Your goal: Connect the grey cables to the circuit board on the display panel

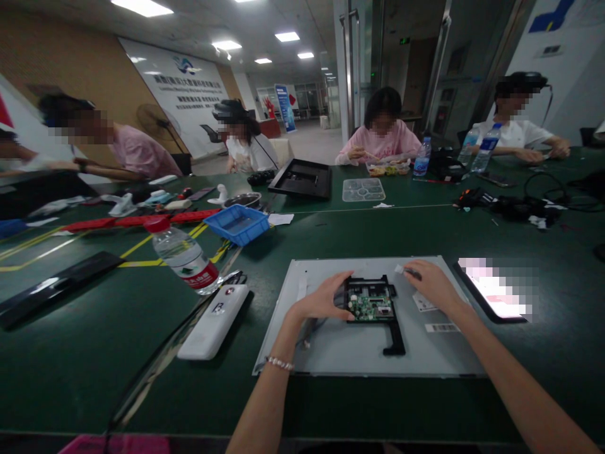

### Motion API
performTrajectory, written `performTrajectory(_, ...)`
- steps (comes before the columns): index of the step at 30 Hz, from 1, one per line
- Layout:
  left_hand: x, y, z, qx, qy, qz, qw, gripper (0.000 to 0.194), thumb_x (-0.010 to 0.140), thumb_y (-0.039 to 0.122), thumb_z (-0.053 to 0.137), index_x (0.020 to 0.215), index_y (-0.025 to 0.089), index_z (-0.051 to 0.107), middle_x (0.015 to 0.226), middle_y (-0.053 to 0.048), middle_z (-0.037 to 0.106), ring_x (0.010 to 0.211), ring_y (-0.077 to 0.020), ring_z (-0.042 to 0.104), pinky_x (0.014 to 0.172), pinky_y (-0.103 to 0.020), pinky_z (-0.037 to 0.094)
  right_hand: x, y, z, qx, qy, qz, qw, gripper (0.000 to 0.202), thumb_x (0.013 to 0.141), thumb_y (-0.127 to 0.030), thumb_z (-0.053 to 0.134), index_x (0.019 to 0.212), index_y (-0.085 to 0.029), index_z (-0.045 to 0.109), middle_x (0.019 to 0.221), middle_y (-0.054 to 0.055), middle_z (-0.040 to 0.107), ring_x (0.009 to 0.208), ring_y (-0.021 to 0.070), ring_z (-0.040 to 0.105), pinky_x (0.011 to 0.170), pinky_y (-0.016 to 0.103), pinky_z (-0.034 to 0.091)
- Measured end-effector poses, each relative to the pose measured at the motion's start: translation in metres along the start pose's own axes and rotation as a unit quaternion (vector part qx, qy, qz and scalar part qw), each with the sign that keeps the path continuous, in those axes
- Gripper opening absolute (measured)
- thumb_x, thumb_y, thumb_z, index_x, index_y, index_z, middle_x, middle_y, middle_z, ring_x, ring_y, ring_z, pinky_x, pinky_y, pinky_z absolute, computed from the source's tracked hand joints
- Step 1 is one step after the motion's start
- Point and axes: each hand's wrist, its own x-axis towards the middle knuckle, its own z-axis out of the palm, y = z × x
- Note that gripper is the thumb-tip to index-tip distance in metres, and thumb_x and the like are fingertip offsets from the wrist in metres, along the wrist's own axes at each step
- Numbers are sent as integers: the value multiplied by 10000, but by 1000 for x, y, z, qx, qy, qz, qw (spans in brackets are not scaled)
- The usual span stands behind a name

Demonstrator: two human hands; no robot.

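Observation:
A flat grey panel (331,353) lies on the table in front of me. On its middle sits a black plastic bracket (396,337) carrying a green circuit board (371,307). My left hand (326,299) grips the left side of the bracket and board between thumb and fingers. To the right of the board, my right hand (428,280) is closed in a pinch above the panel. A small white piece (399,269) shows at its fingertips; its exact kind is unclear. Near that hand, a barcode label (442,328) is stuck to the panel.
A lit phone (491,287) lies right of the panel. To the left are a white power bank-like device (215,321), a tilted water bottle (182,255), a blue basket (239,224) and a black bar (59,287). Several people sit around the green table (378,410).

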Motion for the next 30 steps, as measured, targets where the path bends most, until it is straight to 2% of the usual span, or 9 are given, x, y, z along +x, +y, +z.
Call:
performTrajectory(8, 2, -2, 1, 18, -2, -9, 1000, 1011, 595, 484, 732, 1400, 153, 219, 1442, -154, 237, 1320, -328, 220, 1090, -466, 165, 6, -7, 5, -41, -5, -11, 999, 231, 847, -331, 510, 984, -193, 635, 1013, 80, 642, 950, 217, 571, 824, 333, 440)
performTrajectory(15, 1, -1, 2, 11, 1, -20, 1000, 1023, 583, 480, 735, 1394, 132, 220, 1433, -170, 248, 1310, -326, 241, 1090, -461, 170, 8, -13, 5, -136, -20, -26, 990, 232, 891, -226, 426, 956, -195, 647, 979, 74, 662, 931, 210, 588, 793, 314, 431)
performTrajectory(19, 1, -2, 2, 5, 3, -17, 1000, 1008, 582, 473, 736, 1388, 138, 233, 1422, -172, 266, 1299, -330, 261, 1080, -471, 184, 8, -18, 2, -136, -12, -21, 990, 243, 892, -218, 417, 961, -186, 648, 992, 83, 666, 921, 223, 599, 792, 325, 436)
performTrajectory(24, 1, -4, 4, -5, 14, -8, 1000, 987, 577, 467, 742, 1378, 161, 252, 1414, -164, 282, 1293, -331, 272, 1075, -488, 182, 13, -38, -3, -65, 5, -40, 997, 260, 897, -237, 408, 997, -196, 645, 1022, 75, 664, 939, 219, 599, 816, 332, 444)
performTrajectory(30, 2, -4, 5, 3, 12, -16, 1000, 1003, 567, 486, 746, 1376, 162, 251, 1411, -165, 285, 1287, -335, 278, 1070, -488, 188, 28, -72, 2, -47, -50, -126, 990, 225, 880, -203, 449, 973, -197, 654, 1009, 68, 672, 932, 209, 599, 833, 332, 440)
